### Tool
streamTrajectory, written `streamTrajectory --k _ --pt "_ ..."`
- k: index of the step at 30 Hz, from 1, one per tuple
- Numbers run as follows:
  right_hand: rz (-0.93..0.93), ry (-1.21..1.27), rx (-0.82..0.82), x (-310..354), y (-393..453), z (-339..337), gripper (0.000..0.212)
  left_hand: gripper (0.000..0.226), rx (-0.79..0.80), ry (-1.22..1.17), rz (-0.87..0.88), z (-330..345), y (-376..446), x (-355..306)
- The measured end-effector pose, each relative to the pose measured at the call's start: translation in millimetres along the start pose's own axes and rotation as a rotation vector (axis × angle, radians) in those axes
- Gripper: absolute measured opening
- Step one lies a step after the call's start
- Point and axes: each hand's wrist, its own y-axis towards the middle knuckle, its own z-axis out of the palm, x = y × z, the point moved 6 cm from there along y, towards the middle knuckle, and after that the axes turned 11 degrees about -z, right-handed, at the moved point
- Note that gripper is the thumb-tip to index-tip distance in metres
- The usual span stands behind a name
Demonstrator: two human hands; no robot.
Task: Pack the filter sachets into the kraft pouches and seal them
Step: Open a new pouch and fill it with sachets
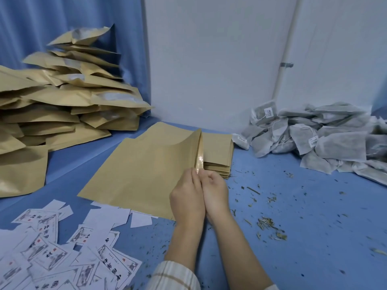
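Observation:
A flat kraft pouch [142, 164] lies on the blue table [314, 206] in the middle of the head view. Its mouth on the right side gapes a little and shows a shiny lining. My left hand [187, 197] pinches the near lip of the mouth, and my right hand [215, 191] pinches the other lip right beside it. Under and behind the pouch sits a stack of empty kraft pouches [219, 151]. A heap of grey filter sachets [314, 135] with strings and small tags lies at the right against the wall.
A tall pile of filled kraft pouches [62, 97] rises at the left by the blue curtain. Printed white labels [52, 248] are scattered at the near left. Loose dried herb bits [270, 225] litter the table right of my hands.

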Motion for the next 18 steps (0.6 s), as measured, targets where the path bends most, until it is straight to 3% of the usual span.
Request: streamTrajectory --k 2,4,10,13,15,18 --pt "-0.117 -0.233 -0.027 6 2 -4 0.018 0.029 -0.041 0.056 0.06 -3 -1 -1" --pt "-0.159 -0.309 -0.076 6 3 -6 0.018 0.027 -0.061 0.024 0.041 -6 0 0" --pt "0.038 -0.331 -0.182 -17 3 -11 0.017 0.025 -0.187 -0.14 -0.139 -16 5 9" --pt "-0.196 -0.28 -0.19 3 0 -6 0.006 0.022 -0.161 -0.1 -0.046 -19 4 -4" --pt "-0.388 -0.362 -0.16 19 -1 -3 0.014 0.015 -0.165 -0.006 0.107 -23 3 -18" --pt "-0.39 -0.285 -0.071 28 4 -2 0.009 0.02 -0.199 0.188 0.271 -23 -3 -33"
